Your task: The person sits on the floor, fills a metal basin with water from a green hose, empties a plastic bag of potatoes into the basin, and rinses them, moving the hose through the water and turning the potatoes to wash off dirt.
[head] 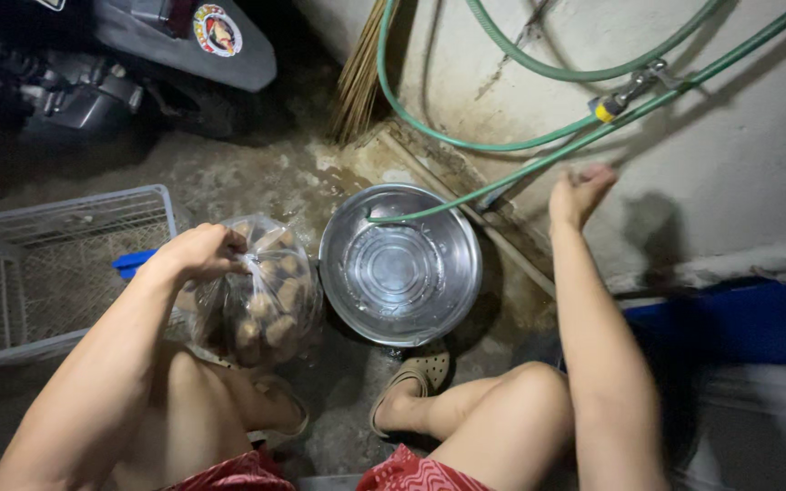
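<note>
Clear plastic bag [261, 295] of brownish round things hangs upright, long axis vertical, neck up, just left of the steel basin [400, 264]. Left hand [200, 252] pinches the neck shut. Right hand [579, 193] is up right of the basin near the green hose [539, 159], fingers loosely curled, holding nothing.

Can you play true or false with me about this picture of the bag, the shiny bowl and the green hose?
1. The left hand grips the top of a clear plastic bag of brown, rounded lumps. True.
2. The metal basin is full of those lumps. False: it holds only some water.
3. A green hose ends in the basin. True.
4. The right hand holds the hose. False: it is raised near the wall and holds nothing.
5. A white plastic crate stands beside the bag. True.
</note>
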A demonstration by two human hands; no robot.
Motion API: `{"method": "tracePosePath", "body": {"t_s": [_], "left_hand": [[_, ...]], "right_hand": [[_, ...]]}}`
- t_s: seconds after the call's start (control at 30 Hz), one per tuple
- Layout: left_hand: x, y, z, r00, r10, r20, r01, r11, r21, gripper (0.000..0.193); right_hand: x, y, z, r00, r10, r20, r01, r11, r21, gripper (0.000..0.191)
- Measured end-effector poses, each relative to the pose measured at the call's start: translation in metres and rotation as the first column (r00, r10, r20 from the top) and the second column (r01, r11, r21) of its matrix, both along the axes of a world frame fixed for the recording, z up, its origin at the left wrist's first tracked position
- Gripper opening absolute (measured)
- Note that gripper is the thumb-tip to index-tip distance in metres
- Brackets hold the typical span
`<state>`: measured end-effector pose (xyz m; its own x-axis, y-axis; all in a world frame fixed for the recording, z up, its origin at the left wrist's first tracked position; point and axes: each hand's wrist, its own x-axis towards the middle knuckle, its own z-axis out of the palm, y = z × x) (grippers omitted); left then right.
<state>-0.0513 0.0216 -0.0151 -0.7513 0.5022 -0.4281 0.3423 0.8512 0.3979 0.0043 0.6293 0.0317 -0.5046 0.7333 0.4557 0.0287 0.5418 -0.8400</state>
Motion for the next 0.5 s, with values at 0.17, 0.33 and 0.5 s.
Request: {"method": "tracePosePath", "body": {"t_s": [0.17, 0.33, 0.5], "left_hand": [[0.001, -0.002, -0.002, 1.0, -0.018, -0.014, 0.018, 1.0, -0.009, 0.056], [-0.001, -0.004, -0.005, 1.0, 0.026, 0.003, -0.026, 1.0, 0.016, 0.055], [-0.004, -0.003, -0.004, 1.0, 0.013, 0.013, -0.013, 0.999, 0.037, 0.053]], "right_hand": [[-0.02, -0.023, -0.037, 0.922, 0.373, 0.102, -0.125, 0.536, -0.835, 0.059], [-0.042, -0.032, -0.045, 0.932, 0.363, -0.011, -0.192, 0.467, -0.863, 0.047], [-0.043, -0.045, -0.068, 0.914, 0.386, 0.124, -0.063, 0.437, -0.897, 0.025]]}}
